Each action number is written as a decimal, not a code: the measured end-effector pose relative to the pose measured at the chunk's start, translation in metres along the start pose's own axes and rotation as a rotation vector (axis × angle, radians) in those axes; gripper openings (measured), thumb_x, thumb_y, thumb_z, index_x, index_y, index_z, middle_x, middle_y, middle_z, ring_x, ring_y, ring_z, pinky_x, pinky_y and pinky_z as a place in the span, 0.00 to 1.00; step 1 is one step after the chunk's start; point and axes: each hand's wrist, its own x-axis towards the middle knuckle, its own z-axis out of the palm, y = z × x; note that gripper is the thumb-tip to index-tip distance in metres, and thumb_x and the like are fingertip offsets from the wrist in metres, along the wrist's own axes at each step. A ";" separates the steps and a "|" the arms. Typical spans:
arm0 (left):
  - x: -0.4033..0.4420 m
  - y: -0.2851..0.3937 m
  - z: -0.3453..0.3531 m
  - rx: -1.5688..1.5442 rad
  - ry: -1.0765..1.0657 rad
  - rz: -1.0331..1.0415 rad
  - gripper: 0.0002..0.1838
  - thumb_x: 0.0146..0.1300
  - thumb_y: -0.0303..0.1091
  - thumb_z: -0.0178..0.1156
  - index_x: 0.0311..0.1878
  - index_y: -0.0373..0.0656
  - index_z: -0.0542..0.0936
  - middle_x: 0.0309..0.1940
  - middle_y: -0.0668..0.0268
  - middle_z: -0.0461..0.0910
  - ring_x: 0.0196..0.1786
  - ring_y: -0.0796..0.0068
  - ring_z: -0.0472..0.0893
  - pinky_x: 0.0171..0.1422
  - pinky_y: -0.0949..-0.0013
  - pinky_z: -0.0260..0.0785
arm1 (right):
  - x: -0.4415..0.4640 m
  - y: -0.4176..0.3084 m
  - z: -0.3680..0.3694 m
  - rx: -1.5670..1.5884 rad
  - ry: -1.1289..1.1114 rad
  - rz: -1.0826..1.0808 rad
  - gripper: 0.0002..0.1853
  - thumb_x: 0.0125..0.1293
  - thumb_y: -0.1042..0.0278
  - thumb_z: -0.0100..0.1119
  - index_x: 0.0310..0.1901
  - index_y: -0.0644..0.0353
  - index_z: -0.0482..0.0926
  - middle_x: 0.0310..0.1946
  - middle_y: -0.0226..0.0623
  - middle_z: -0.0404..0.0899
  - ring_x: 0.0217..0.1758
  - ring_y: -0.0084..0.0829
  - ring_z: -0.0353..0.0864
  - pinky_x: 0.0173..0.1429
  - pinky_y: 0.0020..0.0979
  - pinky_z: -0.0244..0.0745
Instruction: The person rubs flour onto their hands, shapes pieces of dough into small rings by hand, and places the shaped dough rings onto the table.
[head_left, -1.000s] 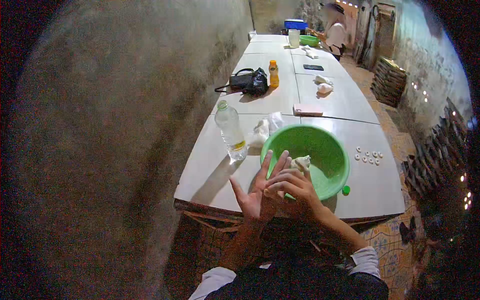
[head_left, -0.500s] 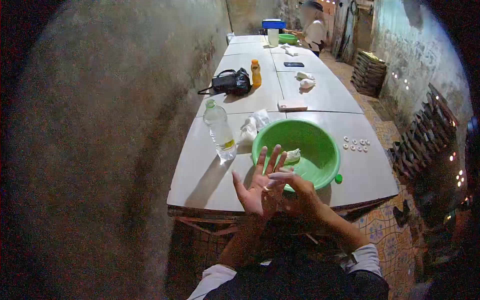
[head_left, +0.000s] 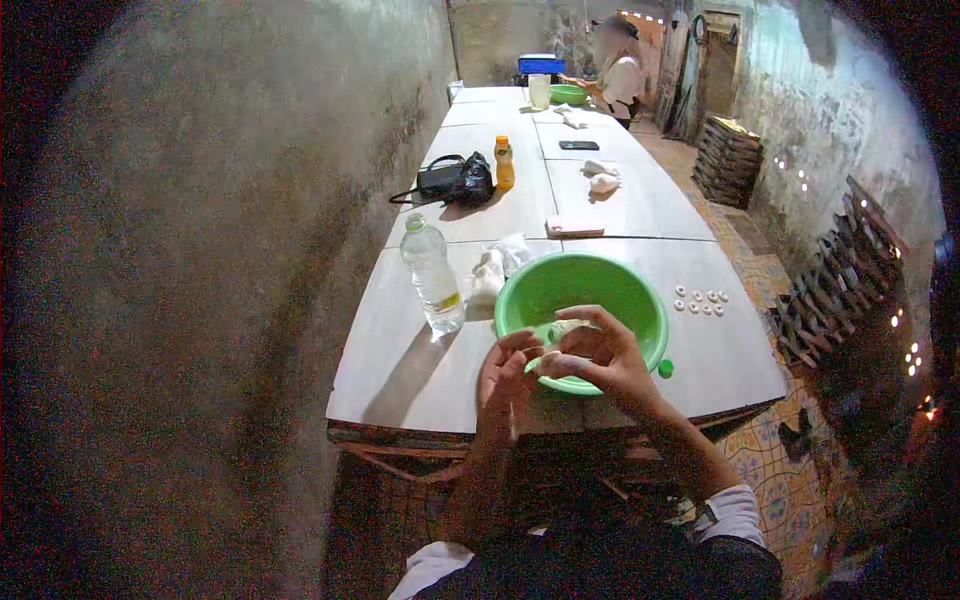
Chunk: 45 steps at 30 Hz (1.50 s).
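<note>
In front of the near table edge, both my hands come together at the rim of a green basin. My left hand has its thumb and fingers pinched at one side of a small pale strip of dough, partly hidden by the fingers. From the other side, my right hand curves with thumb and fingertips at the same strip. Inside the basin a white lump of dough shows partly behind my right fingers. Several small white dough rings lie in two rows on the table to the right.
Left of the basin stand a clear water bottle and white bags. A green cap lies at right. Farther off are a pink box-like item, a black bag, an orange bottle and a person.
My left hand has turned from an open palm with spread fingers to a pinch. My right hand has moved off the left palm, and its fingers now arch over the basin.
</note>
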 end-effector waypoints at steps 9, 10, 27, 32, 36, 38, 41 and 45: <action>0.008 -0.021 0.036 0.515 0.137 0.119 0.15 0.56 0.23 0.62 0.45 0.35 0.72 0.36 0.60 0.80 0.41 0.74 0.79 0.49 0.72 0.73 | -0.010 0.004 -0.054 0.082 -0.019 0.051 0.27 0.54 0.75 0.66 0.55 0.60 0.66 0.37 0.40 0.79 0.41 0.29 0.81 0.49 0.31 0.77; 0.011 -0.027 0.043 0.522 0.135 0.119 0.15 0.56 0.23 0.62 0.45 0.35 0.72 0.36 0.60 0.80 0.41 0.74 0.79 0.49 0.72 0.73 | -0.013 0.003 -0.064 0.088 -0.018 0.047 0.27 0.54 0.75 0.66 0.55 0.60 0.66 0.37 0.40 0.79 0.41 0.29 0.81 0.49 0.31 0.77; 0.036 -0.142 0.116 0.576 0.179 -0.064 0.17 0.58 0.25 0.62 0.48 0.34 0.69 0.39 0.56 0.80 0.42 0.72 0.80 0.47 0.69 0.75 | -0.056 0.011 -0.200 0.024 0.018 0.082 0.24 0.59 0.75 0.59 0.57 0.59 0.65 0.41 0.41 0.80 0.47 0.29 0.79 0.49 0.31 0.77; 0.034 -0.157 0.126 0.525 0.221 -0.003 0.16 0.58 0.25 0.62 0.47 0.35 0.70 0.38 0.57 0.80 0.41 0.74 0.80 0.47 0.71 0.75 | -0.063 0.021 -0.212 -0.008 0.019 0.013 0.24 0.59 0.76 0.59 0.57 0.58 0.65 0.44 0.42 0.79 0.48 0.28 0.79 0.47 0.27 0.77; 0.032 -0.168 0.129 0.537 0.256 0.056 0.14 0.58 0.26 0.61 0.46 0.35 0.70 0.38 0.59 0.80 0.41 0.74 0.80 0.47 0.71 0.75 | -0.065 0.023 -0.216 -0.055 0.032 -0.036 0.21 0.60 0.76 0.58 0.55 0.65 0.66 0.40 0.43 0.78 0.44 0.29 0.79 0.47 0.30 0.79; 0.033 -0.173 0.128 0.504 0.247 0.086 0.14 0.58 0.26 0.61 0.46 0.35 0.70 0.38 0.59 0.79 0.41 0.74 0.79 0.46 0.71 0.76 | -0.066 0.021 -0.217 -0.037 0.049 -0.031 0.17 0.61 0.75 0.57 0.51 0.66 0.69 0.38 0.42 0.77 0.43 0.29 0.79 0.46 0.30 0.80; 0.034 -0.177 0.128 0.544 0.252 0.075 0.14 0.59 0.27 0.62 0.46 0.36 0.70 0.39 0.59 0.79 0.42 0.74 0.79 0.46 0.70 0.76 | -0.067 0.034 -0.223 0.069 0.049 0.002 0.12 0.63 0.71 0.56 0.47 0.64 0.73 0.40 0.38 0.78 0.45 0.26 0.79 0.46 0.28 0.79; 0.034 -0.182 0.134 0.503 0.225 0.074 0.12 0.61 0.27 0.59 0.46 0.36 0.70 0.40 0.59 0.78 0.42 0.73 0.79 0.47 0.69 0.77 | -0.069 0.036 -0.229 -0.026 0.044 -0.021 0.12 0.63 0.72 0.55 0.47 0.64 0.73 0.40 0.38 0.78 0.45 0.27 0.79 0.45 0.29 0.79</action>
